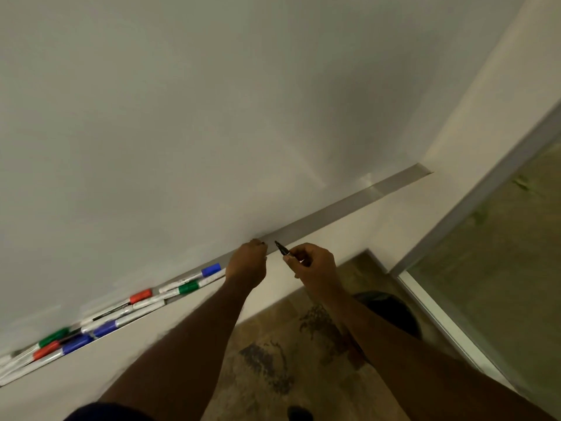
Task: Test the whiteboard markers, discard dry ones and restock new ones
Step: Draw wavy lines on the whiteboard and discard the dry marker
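My right hand [314, 270] pinches a black marker [282, 250] with its bare tip pointing up and left towards the whiteboard [212, 117]. My left hand [247, 264] is curled just left of that tip, at the edge of the metal tray [334, 208]. A small dark piece, apparently the marker's cap [261, 243], shows at its fingertips. Several markers with blue [211, 269], green [188, 288] and red [140, 296] caps lie in the tray to the left. The board surface in view is blank.
The tray's right stretch runs bare to the wall corner [425, 171]. A dark round bin [391, 314] stands on the patterned floor under my right forearm. A framed glass partition [501, 268] closes off the right side.
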